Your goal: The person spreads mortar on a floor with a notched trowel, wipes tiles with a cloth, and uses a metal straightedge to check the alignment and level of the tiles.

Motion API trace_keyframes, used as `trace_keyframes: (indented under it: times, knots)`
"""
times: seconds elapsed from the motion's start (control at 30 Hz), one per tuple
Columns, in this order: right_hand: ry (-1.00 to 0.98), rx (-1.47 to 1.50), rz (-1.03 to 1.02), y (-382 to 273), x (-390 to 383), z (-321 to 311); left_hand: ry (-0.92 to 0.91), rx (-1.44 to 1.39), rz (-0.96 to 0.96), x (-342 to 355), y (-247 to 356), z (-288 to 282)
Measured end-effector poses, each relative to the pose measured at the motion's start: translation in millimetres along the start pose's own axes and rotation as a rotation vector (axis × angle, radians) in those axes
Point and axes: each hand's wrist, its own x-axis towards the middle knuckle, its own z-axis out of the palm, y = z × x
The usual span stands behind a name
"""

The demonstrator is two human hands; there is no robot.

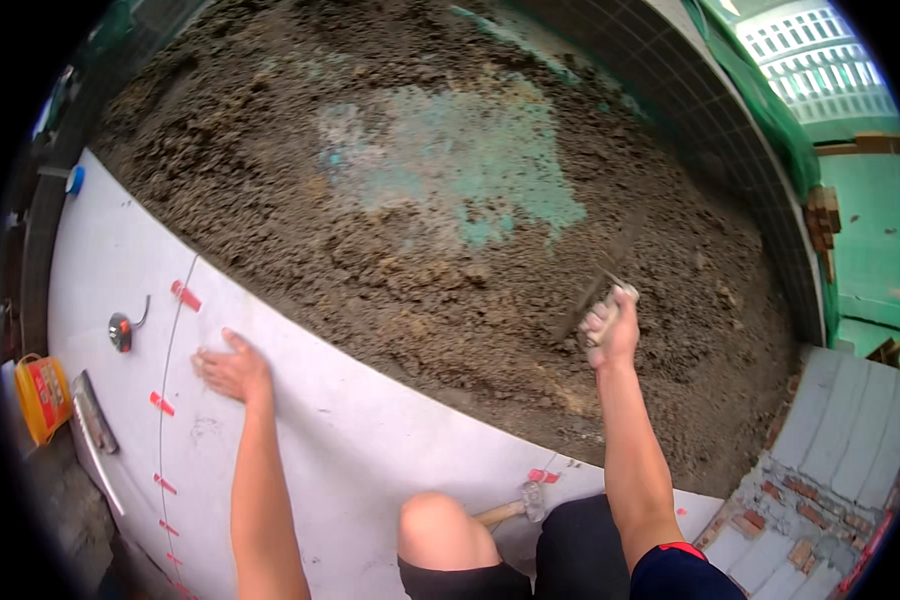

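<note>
- Left hand (232,368) pressing flat, fingers spread, holding nothing, on the pale floor tile (370,440).
- Right hand (610,325) gripping a blurred trowel (595,285), resting in the brown mortar bed (450,260) beyond the tile's edge.
- Hammer (515,505) lying beside the knee.

Floor mostly rough brown mortar bed (450,250), pale green patch (460,165) bare at centre. Large pale grey tiles (340,430) laid along near edge, red spacers (185,296) in joint. Dark tiled wall (710,110) curves along far right. Green net (770,120) above it. Brick-edged grey step (830,450) lower right. Daylight, even.
</note>
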Motion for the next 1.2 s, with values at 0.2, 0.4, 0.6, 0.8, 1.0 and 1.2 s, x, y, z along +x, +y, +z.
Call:
trace_keyframes:
  times: [0.2,0.4,0.6,0.8,1.0,1.2]
  knots:
    - [-0.636,-0.445,0.087,76.5,-38.9,217.7,-0.058,-0.121,-0.048,-4.3,14.2,-14.7]
    - [-0.729,-1.632,-0.448,71.9,-13.7,249.5,-0.075,-0.114,-0.05,-3.5,4.8,-21.2]
    - [-0.582,-1.879,-0.596,112.4,39.5,257.2,-0.122,-0.171,-0.058,0.3,11.6,-27.3]
    - [-0.943,-1.765,-0.393,170.1,5.4,236.1,-0.09,-0.155,-0.027,-2.2,11.3,-18.4]
    - [-1.065,-1.798,-0.339,155.6,-12.8,219.7,-0.034,-0.152,-0.002,0.3,9.3,-13.7]
    - [-1.162,-1.623,-0.044,137.2,-16.6,149.3,-0.031,-0.15,0.0,-1.0,10.3,-8.6]
